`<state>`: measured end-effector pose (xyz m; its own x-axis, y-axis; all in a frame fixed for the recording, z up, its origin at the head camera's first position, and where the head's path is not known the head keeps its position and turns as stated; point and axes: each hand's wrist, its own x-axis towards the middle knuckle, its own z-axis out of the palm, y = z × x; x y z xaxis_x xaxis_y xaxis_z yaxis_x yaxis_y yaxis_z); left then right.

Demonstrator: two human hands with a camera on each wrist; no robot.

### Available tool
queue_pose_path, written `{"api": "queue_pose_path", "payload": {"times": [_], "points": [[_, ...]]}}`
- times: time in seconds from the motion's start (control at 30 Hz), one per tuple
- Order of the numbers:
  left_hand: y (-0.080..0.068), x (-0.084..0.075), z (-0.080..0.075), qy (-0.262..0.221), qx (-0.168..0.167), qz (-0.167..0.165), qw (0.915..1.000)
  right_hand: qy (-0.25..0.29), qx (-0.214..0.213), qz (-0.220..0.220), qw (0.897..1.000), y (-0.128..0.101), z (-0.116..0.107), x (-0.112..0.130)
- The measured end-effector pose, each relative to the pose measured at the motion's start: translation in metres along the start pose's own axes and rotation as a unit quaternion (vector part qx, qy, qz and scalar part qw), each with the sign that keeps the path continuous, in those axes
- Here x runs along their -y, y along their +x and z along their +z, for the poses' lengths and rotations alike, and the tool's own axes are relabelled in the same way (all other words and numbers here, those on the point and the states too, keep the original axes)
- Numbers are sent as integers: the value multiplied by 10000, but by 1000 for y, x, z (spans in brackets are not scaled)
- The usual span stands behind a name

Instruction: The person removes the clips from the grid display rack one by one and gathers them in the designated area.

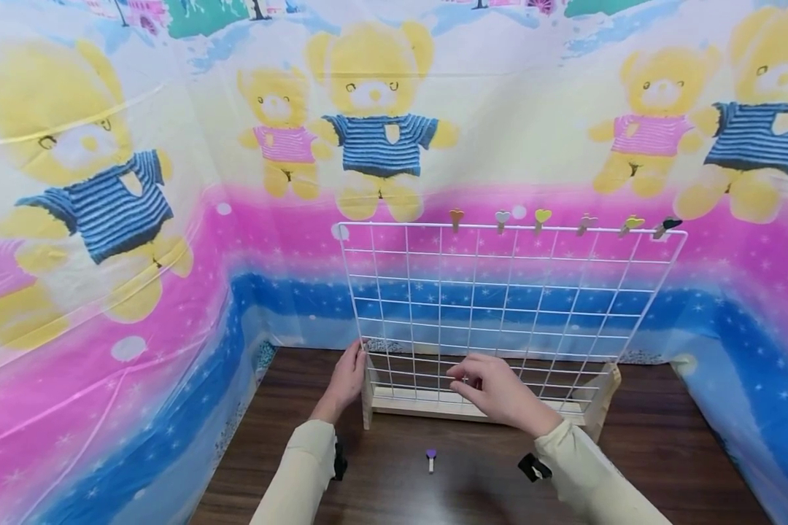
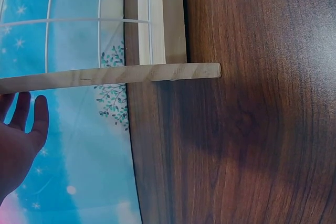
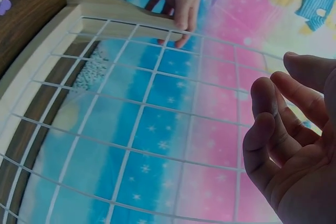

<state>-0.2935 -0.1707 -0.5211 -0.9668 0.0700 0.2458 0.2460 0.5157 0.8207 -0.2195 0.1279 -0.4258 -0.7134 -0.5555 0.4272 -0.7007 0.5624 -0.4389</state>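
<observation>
A white wire grid (image 1: 499, 306) stands upright in a pale wooden base (image 1: 433, 405) on a dark wooden table (image 1: 663, 452). Several small heart-topped clips (image 1: 542, 216) sit along its top edge. My left hand (image 1: 349, 375) lies with straight fingers against the frame's left wooden post (image 2: 110, 74); the right wrist view shows the left hand's fingertips (image 3: 181, 22) on that post. My right hand (image 1: 492, 390) hovers just in front of the lower wires with loosely curled fingers (image 3: 273, 124), holding nothing. A purple clip (image 1: 430, 458) lies on the table between my forearms.
A plastic sheet printed with teddy bears (image 1: 377, 138) walls in the table at the back and both sides. The frame's right wooden post (image 1: 604, 401) stands near the right sheet. Bare table runs in front of the frame.
</observation>
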Motion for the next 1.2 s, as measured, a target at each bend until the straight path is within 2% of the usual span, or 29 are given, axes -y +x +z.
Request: {"api": "queue_pose_path", "payload": {"times": [0.2,0.33,0.6,0.83,1.07,1.2], "points": [[-1,-2,0,1,17,-110,9999,61,15,92,9999,5,-15,10],[0,-2,0,29,29,-180,9998,42,-146,-81,9999,13,-29,16],[1,-1,0,46,21,-183,9998,-87,-929,-524,9943,36,-70,32],[1,0,1,61,-3,-178,9998,-98,-1991,-702,9774,61,-101,46],[1,1,2,77,-37,-25,10000,-48,-2507,-960,9633,82,-120,55],[1,0,2,45,-87,-13,10000,-228,-2538,-899,9628,92,-124,58]]}}
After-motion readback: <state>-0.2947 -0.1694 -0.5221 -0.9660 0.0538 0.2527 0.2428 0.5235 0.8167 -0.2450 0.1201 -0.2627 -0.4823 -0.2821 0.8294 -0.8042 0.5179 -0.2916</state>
